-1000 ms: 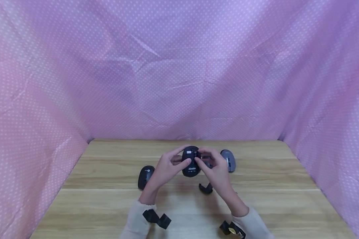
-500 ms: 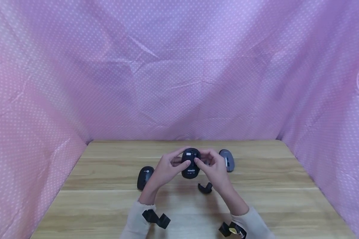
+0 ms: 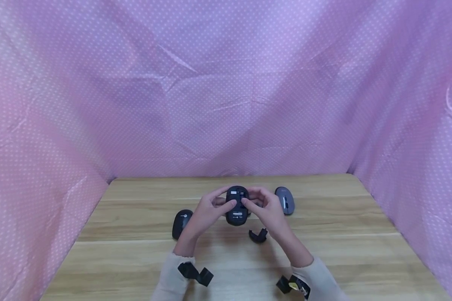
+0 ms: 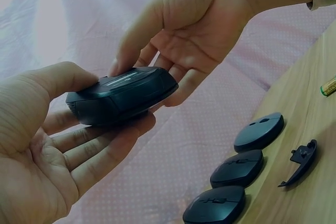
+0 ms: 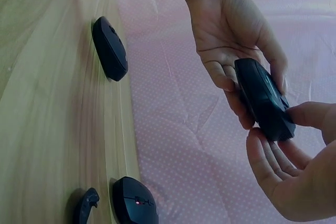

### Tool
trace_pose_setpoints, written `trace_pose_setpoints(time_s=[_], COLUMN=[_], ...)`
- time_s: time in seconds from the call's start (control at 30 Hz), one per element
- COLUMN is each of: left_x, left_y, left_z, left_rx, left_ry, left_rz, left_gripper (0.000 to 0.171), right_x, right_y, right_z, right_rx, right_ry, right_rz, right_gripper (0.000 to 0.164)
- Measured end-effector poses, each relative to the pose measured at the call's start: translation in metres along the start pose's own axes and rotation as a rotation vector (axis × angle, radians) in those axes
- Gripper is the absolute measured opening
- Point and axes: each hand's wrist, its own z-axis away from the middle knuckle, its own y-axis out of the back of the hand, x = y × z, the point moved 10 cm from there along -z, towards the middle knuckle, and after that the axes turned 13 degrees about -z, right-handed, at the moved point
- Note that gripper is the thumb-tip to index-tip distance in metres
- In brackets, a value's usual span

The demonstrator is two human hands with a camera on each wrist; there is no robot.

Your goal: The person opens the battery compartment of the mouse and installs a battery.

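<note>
Underside up, a black computer mouse (image 3: 237, 217) with white labels is held above the table between both hands. My left hand (image 3: 208, 214) grips its left side, thumb on the underside and fingers beneath, as the left wrist view shows. The right hand (image 3: 270, 213) holds the other side, its thumb pressing the underside by a recess near the middle. What lies in that recess is too small to tell. Below the right hand, a curved black cover piece (image 3: 258, 235) with a tab lies on the table; it also shows in the left wrist view (image 4: 302, 163).
On the wooden table (image 3: 135, 267), a black mouse (image 3: 181, 223) lies at left and a grey mouse (image 3: 285, 200) at right. Another black mouse (image 5: 134, 202) is mostly hidden behind the hands in the head view. A battery (image 4: 329, 86) lies nearby. Pink dotted cloth (image 3: 226, 92) surrounds the table.
My right fingers have shifted from the mouse's upper right edge to behind it, while the thumb stays on the underside. Both hands still hold the mouse, now slightly further left.
</note>
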Motion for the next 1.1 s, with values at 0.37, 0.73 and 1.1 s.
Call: trace_pose_setpoints(time_s=[0.37,0.73,1.1], left_x=[-0.006,-0.001,0.001], left_y=[0.021,0.031,0.027], left_z=[0.007,0.012,0.014], left_rx=[0.088,0.128,0.124], left_ry=[0.071,0.058,0.050], left_rz=[-0.023,0.019,0.017], left_gripper=[0.056,0.056,0.056], right_x=[-0.011,-0.012,0.036], right_y=[-0.008,-0.009,0.003], right_z=[0.002,0.014,0.028], right_rx=[-0.148,-0.400,-0.515], right_ry=[0.082,0.085,-0.085], right_rz=[0.089,0.499,0.833], right_gripper=[0.025,0.023,0.026])
